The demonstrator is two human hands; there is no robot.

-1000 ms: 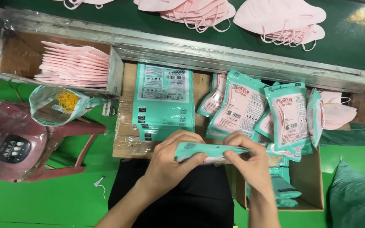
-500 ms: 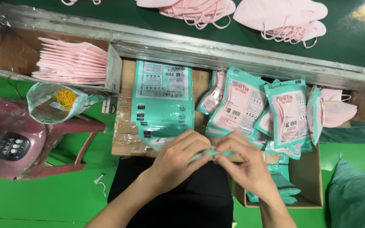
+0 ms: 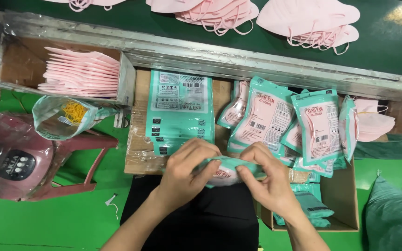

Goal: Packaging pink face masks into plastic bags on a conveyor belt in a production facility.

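Both my hands hold one teal mask packet with a pink mask inside, just in front of my lap. My left hand grips its left end and my right hand pinches its right end, fingers curled over the top edge. A flat stack of empty teal pouches lies on cardboard just beyond my left hand. Several filled packets stand in a cardboard box beyond my right hand.
A tray of stacked pink masks sits at the upper left. More pink masks lie on the dark green belt along the top. A bag of yellow rubber bands rests on a red stool. A teal sack is at lower right.
My hands have drawn closer together over the packet and folded around it. The packet, earlier held flat and stretched out, is now bunched between my fingers.
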